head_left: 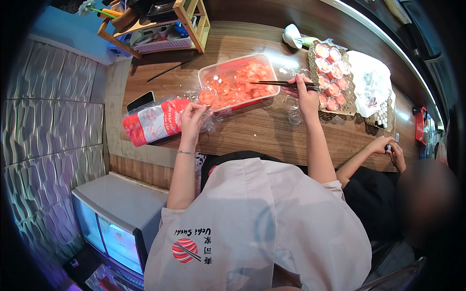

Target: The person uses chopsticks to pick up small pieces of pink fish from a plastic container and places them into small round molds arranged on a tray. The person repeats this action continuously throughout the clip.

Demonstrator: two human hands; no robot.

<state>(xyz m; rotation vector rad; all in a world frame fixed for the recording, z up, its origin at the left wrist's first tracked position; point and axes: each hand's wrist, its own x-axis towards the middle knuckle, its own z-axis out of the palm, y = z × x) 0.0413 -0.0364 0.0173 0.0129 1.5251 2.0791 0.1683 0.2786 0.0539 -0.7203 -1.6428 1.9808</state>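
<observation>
forearms (319,148) reach forward; the left hand (193,116) pinches, the right hand (303,93) curls in a grip.

The wooden table (242,140) bears a tub (212,71), red-and-white bag (158,121), phone (141,101) and tray (342,111).

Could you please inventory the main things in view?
Tub: one, clear and red, centre
Slices: many, orange, in tub
Cup: one, clear, near tub
Chopsticks: two, black, above tub
Packet: one, red and white, left
Phone: one, dark, beside packet
Rack: one, wooden, upper left
Filled cups: about eleven, reddish, on tray
Tray: at least one, brown, right
Bag: one, white, beside tray
Empty cups: several, clear, left of tray
Table: one, brown, centre
Co-worker: one, in black, right
Apron: one, white, lower centre
Left hand: one, bare, gripping cup
Right hand: one, bare, gripping chopsticks
</observation>
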